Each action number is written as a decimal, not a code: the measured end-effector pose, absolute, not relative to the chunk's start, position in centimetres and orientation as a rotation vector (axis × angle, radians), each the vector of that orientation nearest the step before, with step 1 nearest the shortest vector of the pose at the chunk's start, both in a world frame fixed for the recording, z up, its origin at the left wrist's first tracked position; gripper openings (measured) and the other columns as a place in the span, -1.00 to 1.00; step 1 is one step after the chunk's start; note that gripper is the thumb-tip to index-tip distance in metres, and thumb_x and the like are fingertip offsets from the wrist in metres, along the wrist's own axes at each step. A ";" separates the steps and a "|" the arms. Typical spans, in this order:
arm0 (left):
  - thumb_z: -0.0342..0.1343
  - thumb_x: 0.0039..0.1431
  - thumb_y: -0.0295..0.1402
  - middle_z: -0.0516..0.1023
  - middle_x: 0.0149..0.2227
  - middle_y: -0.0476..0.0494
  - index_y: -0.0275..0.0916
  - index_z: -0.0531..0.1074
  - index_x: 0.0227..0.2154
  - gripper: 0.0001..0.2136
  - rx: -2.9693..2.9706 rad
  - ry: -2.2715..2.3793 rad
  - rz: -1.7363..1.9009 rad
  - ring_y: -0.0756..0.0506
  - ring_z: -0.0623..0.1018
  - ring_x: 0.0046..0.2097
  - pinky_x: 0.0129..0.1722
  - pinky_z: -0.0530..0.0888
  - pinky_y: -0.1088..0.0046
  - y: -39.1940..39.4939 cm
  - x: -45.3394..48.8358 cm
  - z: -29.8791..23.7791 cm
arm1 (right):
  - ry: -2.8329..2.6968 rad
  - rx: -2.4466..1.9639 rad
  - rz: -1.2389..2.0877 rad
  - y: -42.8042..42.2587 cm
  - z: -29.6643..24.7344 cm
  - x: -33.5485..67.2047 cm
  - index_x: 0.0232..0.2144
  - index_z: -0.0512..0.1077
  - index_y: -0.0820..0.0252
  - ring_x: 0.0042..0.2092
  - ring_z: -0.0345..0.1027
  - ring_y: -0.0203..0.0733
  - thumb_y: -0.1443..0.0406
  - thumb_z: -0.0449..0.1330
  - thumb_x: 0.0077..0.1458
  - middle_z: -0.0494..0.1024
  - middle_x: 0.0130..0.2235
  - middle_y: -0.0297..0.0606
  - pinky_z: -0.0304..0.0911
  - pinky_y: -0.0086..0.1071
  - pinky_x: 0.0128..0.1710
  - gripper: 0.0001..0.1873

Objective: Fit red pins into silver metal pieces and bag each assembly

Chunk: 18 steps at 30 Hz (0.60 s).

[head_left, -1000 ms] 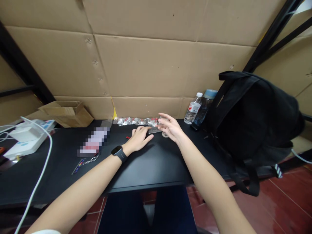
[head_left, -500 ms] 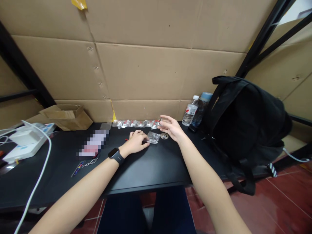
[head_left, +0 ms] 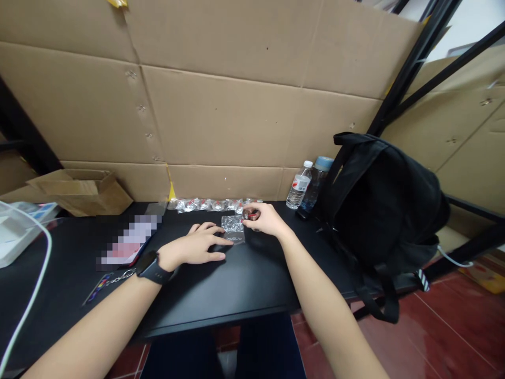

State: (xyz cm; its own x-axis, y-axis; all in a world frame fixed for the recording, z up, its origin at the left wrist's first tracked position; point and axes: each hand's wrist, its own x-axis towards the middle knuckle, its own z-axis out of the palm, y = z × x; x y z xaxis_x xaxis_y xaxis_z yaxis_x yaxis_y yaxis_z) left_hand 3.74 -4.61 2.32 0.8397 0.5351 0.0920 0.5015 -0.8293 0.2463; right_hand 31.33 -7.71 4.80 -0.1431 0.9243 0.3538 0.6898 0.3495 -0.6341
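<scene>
My right hand (head_left: 266, 218) has its thumb and fingers curled round a round, shiny metal disc (head_left: 251, 214) with a bit of red showing by the fingertips. Part of the disc is hidden by the fingers. Just left of it a small clear plastic bag (head_left: 233, 228) lies flat on the black table. My left hand (head_left: 201, 243), with a dark watch on the wrist, rests low over the table, fingers spread, their tips at the bag's left edge. Behind both hands runs a row of small clear packets (head_left: 213, 205) with silvery and red contents.
A black backpack (head_left: 382, 210) stands at right beside a water bottle (head_left: 299, 185) and a blue-capped bottle (head_left: 314, 184). A brown paper bag (head_left: 87, 195), a keychain (head_left: 103, 284) and a white cable (head_left: 45, 263) are at left. A cardboard wall (head_left: 221, 121) closes the back.
My right hand has come down and closed on the metal disc that lay on the table. My left hand has drawn back left and spread its fingers, uncovering more of the bag. The view has shifted.
</scene>
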 end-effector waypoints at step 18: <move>0.15 0.19 0.07 0.27 0.37 -0.08 0.36 0.37 0.20 -0.52 2.778 0.879 0.008 -0.44 0.14 0.37 0.24 0.10 -0.24 -5.5 4.1 3.2 | -2.325 -1.572 0.429 -8.0 4.5 30.5 -0.39 0.61 0.22 -0.42 0.43 -0.29 0.23 0.44 -0.14 0.59 -0.46 -0.35 0.23 -0.47 -0.38 -0.77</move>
